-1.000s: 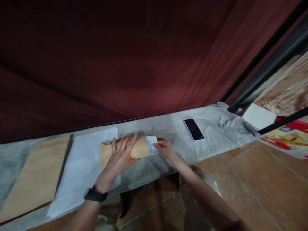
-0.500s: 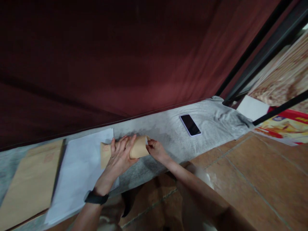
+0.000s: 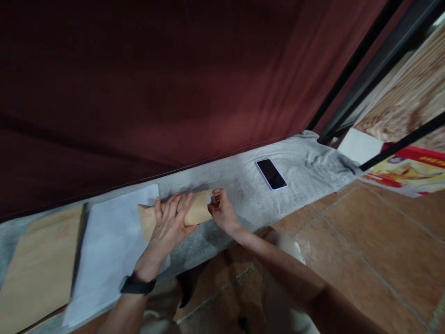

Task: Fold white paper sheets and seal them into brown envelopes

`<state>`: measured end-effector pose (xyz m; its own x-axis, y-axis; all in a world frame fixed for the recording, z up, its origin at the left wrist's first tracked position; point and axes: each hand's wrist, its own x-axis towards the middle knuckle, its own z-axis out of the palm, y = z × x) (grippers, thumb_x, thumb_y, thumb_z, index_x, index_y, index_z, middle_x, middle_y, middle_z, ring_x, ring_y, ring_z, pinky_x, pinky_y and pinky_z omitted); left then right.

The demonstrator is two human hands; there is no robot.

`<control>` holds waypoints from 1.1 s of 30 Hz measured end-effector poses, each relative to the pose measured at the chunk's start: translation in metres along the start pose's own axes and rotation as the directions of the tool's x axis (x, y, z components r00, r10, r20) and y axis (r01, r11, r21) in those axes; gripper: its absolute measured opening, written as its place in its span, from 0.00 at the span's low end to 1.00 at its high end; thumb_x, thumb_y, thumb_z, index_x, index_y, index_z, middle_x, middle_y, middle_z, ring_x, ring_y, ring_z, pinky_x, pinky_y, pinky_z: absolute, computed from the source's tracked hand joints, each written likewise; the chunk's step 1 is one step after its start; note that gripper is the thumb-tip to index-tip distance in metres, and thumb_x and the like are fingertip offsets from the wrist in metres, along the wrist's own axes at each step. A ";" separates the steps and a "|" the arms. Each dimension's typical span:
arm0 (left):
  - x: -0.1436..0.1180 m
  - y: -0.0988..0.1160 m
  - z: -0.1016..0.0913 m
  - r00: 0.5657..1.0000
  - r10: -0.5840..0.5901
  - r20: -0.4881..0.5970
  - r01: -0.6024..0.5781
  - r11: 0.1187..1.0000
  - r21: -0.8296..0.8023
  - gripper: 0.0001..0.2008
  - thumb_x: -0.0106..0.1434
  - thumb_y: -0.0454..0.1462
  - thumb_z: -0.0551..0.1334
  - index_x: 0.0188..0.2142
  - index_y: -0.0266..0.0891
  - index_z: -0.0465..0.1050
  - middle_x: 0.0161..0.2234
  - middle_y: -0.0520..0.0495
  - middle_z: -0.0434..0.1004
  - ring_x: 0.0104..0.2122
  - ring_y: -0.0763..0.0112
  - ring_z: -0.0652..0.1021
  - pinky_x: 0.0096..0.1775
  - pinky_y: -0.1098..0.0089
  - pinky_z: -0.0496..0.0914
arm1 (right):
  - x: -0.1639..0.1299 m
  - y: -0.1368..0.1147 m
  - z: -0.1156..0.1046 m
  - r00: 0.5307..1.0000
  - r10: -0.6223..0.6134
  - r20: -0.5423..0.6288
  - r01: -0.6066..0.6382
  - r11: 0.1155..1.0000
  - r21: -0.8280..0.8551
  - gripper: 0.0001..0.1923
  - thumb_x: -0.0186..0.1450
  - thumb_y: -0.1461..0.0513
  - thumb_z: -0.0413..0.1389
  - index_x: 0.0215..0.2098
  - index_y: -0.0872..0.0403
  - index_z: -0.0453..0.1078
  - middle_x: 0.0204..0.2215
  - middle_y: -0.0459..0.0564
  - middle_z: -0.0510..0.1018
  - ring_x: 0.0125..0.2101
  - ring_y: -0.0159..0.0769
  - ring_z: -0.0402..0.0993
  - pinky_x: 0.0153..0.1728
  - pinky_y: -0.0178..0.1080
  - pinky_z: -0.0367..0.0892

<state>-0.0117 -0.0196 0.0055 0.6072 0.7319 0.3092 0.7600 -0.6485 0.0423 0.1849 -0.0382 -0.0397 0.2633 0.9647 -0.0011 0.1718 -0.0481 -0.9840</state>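
Observation:
A brown paper envelope [image 3: 199,208] lies bulged across the grey cloth, its left end over the white sheets [image 3: 107,241]. My left hand [image 3: 172,218], with a dark watch on its wrist, grips the envelope's middle, fingers over the top and thumb along the near side. At the right end, my right hand [image 3: 222,211] is closed with bent fingers at the envelope's open mouth. A bit of white paper [image 3: 209,197] shows inside the mouth. The right fingertips are partly hidden, and whether they also touch that paper I cannot tell.
Larger brown envelopes [image 3: 45,260] lie at the far left. A phone [image 3: 271,174] rests on the grey cloth [image 3: 239,176], right of my hands. Dark red fabric [image 3: 194,102] hangs behind. Black metal bars [image 3: 361,69] and a colourful box [image 3: 410,169] are at the right, above floor tiles.
The view has shifted slightly. My right fingers have moved up a little at the envelope's mouth, while my left hand stays on the envelope.

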 end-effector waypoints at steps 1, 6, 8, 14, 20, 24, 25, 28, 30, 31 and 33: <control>0.000 0.000 0.000 1.000 0.003 -0.003 -0.003 1.000 -0.004 0.44 0.62 0.46 0.64 0.72 0.39 0.46 0.63 0.29 0.64 0.65 0.42 0.63 0.66 0.36 0.39 | 0.002 0.002 0.001 0.999 0.038 -0.004 -0.038 0.998 0.052 0.30 0.56 0.66 0.57 0.56 0.48 0.60 0.35 0.41 0.72 0.30 0.33 0.72 0.34 0.36 0.68; 0.000 -0.001 0.000 1.000 0.019 -0.016 -0.020 0.999 -0.028 0.43 0.62 0.46 0.64 0.72 0.40 0.47 0.64 0.30 0.63 0.66 0.42 0.61 0.66 0.36 0.38 | 0.013 0.010 0.001 0.972 0.191 0.137 -0.219 0.948 0.232 0.17 0.53 0.67 0.57 0.42 0.51 0.71 0.27 0.41 0.74 0.26 0.32 0.70 0.29 0.34 0.65; 0.000 -0.001 0.000 1.000 0.024 -0.002 -0.024 0.999 -0.025 0.43 0.63 0.45 0.64 0.72 0.42 0.46 0.65 0.31 0.62 0.68 0.42 0.59 0.67 0.36 0.37 | 0.015 0.011 -0.001 0.954 0.220 0.203 -0.272 0.922 0.277 0.08 0.53 0.66 0.57 0.32 0.52 0.72 0.23 0.41 0.74 0.24 0.31 0.69 0.28 0.34 0.64; 0.003 0.008 -0.004 0.992 -0.077 -0.103 0.070 0.995 -0.068 0.45 0.63 0.50 0.64 0.72 0.44 0.43 0.72 0.32 0.45 0.71 0.40 0.48 0.66 0.35 0.40 | 0.018 0.006 -0.016 0.935 0.301 0.187 -0.354 0.810 0.468 0.06 0.52 0.62 0.63 0.29 0.53 0.72 0.23 0.42 0.76 0.25 0.33 0.72 0.28 0.34 0.67; 0.004 0.032 0.004 0.819 -0.560 -0.125 0.450 0.762 -0.466 0.42 0.68 0.50 0.58 0.73 0.44 0.38 0.72 0.32 0.41 0.70 0.47 0.53 0.63 0.45 0.62 | 0.023 0.007 -0.020 0.924 0.367 0.107 -0.356 0.727 0.587 0.08 0.53 0.61 0.64 0.29 0.51 0.69 0.26 0.44 0.79 0.29 0.35 0.76 0.30 0.35 0.70; 0.007 0.049 0.019 0.664 -0.669 0.334 0.524 0.098 -0.846 0.35 0.70 0.48 0.56 0.71 0.45 0.44 0.64 0.33 0.64 0.59 0.54 0.73 0.54 0.52 0.74 | 0.019 0.012 -0.013 0.927 0.367 0.075 -0.320 0.672 0.668 0.11 0.51 0.62 0.66 0.30 0.51 0.69 0.26 0.43 0.79 0.28 0.35 0.76 0.31 0.35 0.71; 0.009 0.053 0.023 0.651 -0.610 0.452 0.495 -0.111 -0.862 0.32 0.69 0.46 0.59 0.68 0.43 0.52 0.57 0.34 0.72 0.54 0.56 0.78 0.51 0.54 0.76 | 0.017 0.012 -0.011 0.931 0.359 0.072 -0.308 0.663 0.682 0.11 0.50 0.62 0.66 0.30 0.51 0.69 0.26 0.43 0.79 0.28 0.34 0.76 0.30 0.35 0.71; 0.014 0.064 0.030 0.639 -0.474 0.605 0.374 -0.496 -0.784 0.21 0.58 0.40 0.71 0.49 0.39 0.71 0.40 0.44 0.81 0.37 0.63 0.83 0.44 0.59 0.79 | 0.013 0.013 -0.007 0.939 0.335 0.079 -0.290 0.644 0.708 0.12 0.49 0.63 0.67 0.29 0.52 0.70 0.23 0.43 0.79 0.25 0.33 0.75 0.27 0.34 0.70; 0.017 0.069 0.032 0.618 -0.498 0.608 0.305 -0.561 -0.769 0.19 0.51 0.35 0.75 0.41 0.39 0.73 0.35 0.49 0.81 0.31 0.67 0.82 0.39 0.63 0.80 | 0.010 0.013 -0.005 0.942 0.320 0.103 -0.294 0.638 0.711 0.11 0.49 0.63 0.67 0.29 0.52 0.71 0.23 0.43 0.79 0.24 0.33 0.74 0.26 0.33 0.69; 0.019 0.070 0.032 0.605 -0.514 0.609 0.285 -0.574 -0.768 0.19 0.50 0.33 0.75 0.40 0.39 0.73 0.34 0.50 0.81 0.30 0.68 0.82 0.37 0.64 0.80 | 0.009 0.013 -0.005 0.944 0.311 0.114 -0.295 0.635 0.714 0.11 0.49 0.64 0.66 0.29 0.53 0.72 0.22 0.43 0.79 0.24 0.33 0.74 0.25 0.33 0.69; 0.021 0.072 0.033 0.578 -0.520 0.629 0.276 -0.600 -0.750 0.17 0.50 0.32 0.75 0.37 0.39 0.73 0.33 0.51 0.82 0.29 0.69 0.82 0.36 0.65 0.79 | 0.008 0.012 -0.005 0.946 0.297 0.127 -0.295 0.633 0.716 0.10 0.49 0.65 0.66 0.29 0.52 0.72 0.23 0.42 0.79 0.24 0.33 0.74 0.26 0.33 0.69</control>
<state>0.0630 -0.0440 -0.0161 0.1008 0.8919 -0.4409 -0.4623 0.4344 0.7730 0.1938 -0.0319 -0.0510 0.1795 0.9316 -0.3162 -0.6484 -0.1297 -0.7502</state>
